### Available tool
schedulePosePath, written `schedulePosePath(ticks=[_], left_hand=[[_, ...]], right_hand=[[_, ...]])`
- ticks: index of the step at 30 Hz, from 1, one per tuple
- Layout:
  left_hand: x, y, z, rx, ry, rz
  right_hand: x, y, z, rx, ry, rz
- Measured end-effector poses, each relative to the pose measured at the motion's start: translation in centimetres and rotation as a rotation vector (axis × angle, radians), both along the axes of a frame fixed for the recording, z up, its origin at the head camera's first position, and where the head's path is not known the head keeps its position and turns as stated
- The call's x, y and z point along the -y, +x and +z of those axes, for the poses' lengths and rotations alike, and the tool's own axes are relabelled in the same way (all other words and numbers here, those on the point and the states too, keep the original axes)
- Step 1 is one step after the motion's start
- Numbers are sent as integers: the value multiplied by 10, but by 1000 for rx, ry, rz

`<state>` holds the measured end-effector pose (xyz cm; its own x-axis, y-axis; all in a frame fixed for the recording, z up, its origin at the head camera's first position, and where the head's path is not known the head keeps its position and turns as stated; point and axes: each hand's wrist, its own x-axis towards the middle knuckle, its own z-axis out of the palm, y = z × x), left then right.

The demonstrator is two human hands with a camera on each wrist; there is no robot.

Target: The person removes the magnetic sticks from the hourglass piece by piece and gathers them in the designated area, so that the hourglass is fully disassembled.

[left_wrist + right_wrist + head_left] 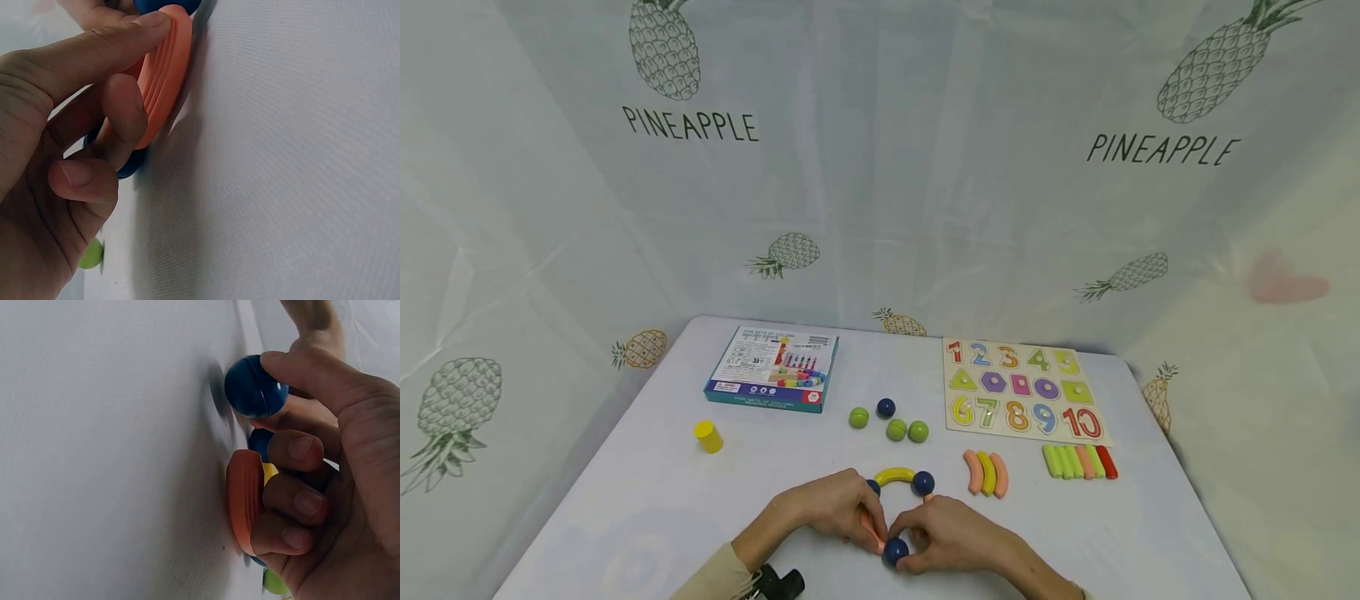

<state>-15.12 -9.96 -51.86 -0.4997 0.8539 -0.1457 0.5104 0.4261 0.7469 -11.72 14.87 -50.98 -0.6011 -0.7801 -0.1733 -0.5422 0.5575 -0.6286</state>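
My left hand (844, 506) pinches a ridged orange curved piece (167, 78) by its near end. A dark blue ball (895, 552) is gripped between the thumb and index finger of my right hand (953, 533). That ball meets the near end of the orange piece. Farther off, a yellow curved piece (895, 475) spans between a second blue ball (922, 482) and a third blue ball (873, 487), partly covered by my left hand. Beside the curled lower fingers of my right hand is another orange curved piece (244, 497), mostly hidden in the head view.
Beyond the hands lie several green balls (897, 429) and a loose blue ball (886, 408). Curved pieces (987, 473) and a row of short sticks (1078, 462) lie right, below a number puzzle board (1026, 390). A box (771, 368) and yellow cylinder (708, 437) stand left.
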Motion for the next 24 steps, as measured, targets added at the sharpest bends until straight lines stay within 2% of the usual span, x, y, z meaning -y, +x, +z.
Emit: schedulePosePath(ticks=[19,24], left_hand=[[-5,3,0,-10,6,-39],[-3,0,-1,-48,-7,-26]], right_hand=[[-2,-4,-1,-14,-20,82],[-3,-2,0,-16,-14,104]])
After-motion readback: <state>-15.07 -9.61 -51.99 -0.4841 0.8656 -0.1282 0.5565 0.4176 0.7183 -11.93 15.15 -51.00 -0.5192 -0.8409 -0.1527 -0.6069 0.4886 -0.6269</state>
